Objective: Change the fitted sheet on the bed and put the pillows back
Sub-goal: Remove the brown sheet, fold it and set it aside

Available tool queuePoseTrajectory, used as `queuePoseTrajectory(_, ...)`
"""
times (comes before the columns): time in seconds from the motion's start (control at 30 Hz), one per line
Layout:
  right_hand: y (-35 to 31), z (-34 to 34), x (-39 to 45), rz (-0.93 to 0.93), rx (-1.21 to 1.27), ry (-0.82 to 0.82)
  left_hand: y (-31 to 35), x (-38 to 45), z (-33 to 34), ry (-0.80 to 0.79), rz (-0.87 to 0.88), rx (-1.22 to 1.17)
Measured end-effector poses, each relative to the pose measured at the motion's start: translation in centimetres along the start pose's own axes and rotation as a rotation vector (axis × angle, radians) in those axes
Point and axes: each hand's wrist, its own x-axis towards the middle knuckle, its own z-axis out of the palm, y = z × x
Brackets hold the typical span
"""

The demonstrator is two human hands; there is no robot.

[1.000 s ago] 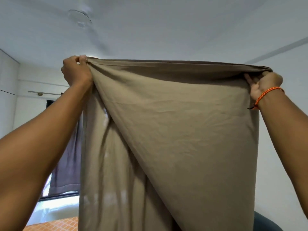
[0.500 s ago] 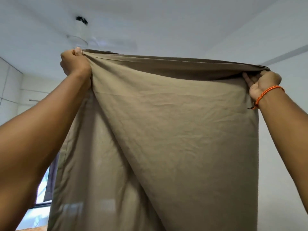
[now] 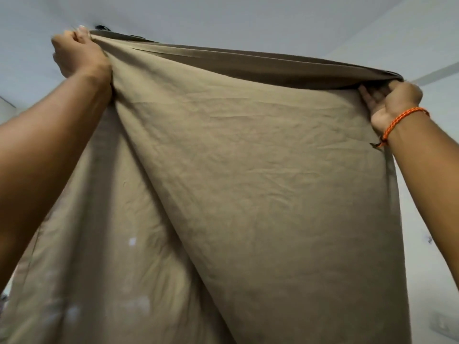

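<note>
Both bare arms were raised high and spread wide. The left hand (image 3: 79, 54) was closed in a fist, fingers curled round a gathered corner of the olive-brown cotton sheet (image 3: 248, 182). The right hand (image 3: 395, 103), an orange braided cord bracelet (image 3: 403, 124) on its wrist, pinched the opposite top corner, palm facing inward.

A plain white ceiling (image 3: 248, 18) was seen overhead, met at the right by a pale white wall (image 3: 437, 194), on which a small white switch plate (image 3: 444, 325) was mounted low down.
</note>
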Motion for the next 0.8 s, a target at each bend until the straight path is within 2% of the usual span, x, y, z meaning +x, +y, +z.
queuePoseTrajectory(0.1,0.3,-0.4,0.4,0.039,-0.079,-0.029,-1.0,-0.6,-0.5,-0.056,-0.003,0.007)
queuePoseTrajectory(0.17,1.0,-1.6,0.5,0.085,-0.331,-0.073,-2.9,-1.5,-1.1,-0.214,-0.054,0.035)
queuePoseTrajectory(0.23,1.8,-3.2,0.6,0.108,-0.917,-0.22,-5.7,-2.4,-2.2,-0.511,-0.08,0.141)
queuePoseTrajectory(0.3,2.5,-4.6,0.6,0.132,-1.577,-0.419,-8.3,-3.4,-3.5,-0.802,-0.004,0.398)
queuePoseTrajectory(0.33,2.8,-5.2,0.3,0.116,-1.781,-0.444,-9.6,-3.9,-3.8,-0.862,0.036,0.508)
queuePoseTrajectory(0.37,3.4,-5.7,0.3,0.045,-1.88,-0.413,-10.8,-4.3,-4.0,-0.828,0.089,0.592)
queuePoseTrajectory(0.43,4.8,-6.5,0.6,-0.228,-1.836,-0.198,-13.3,-4.7,-3.8,-0.561,0.097,0.535)
queuePoseTrajectory(0.47,5.6,-6.9,0.8,-0.309,-1.798,-0.082,-14.3,-5.0,-3.6,-0.481,0.072,0.467)
queuePoseTrajectory(0.57,8.3,-7.9,1.7,-0.143,-1.78,-0.126,-16.3,-6.8,-2.1,-0.576,0.117,0.469)
queuePoseTrajectory(0.7,9.9,-9.7,3.1,-0.122,-1.656,0.042,-17.5,-7.0,-0.3,-0.433,0.132,0.481)
queuePoseTrajectory(0.8,11.2,-11.6,4.4,-0.085,-1.574,0.13,-18.3,-7.6,0.8,-0.453,0.095,0.459)
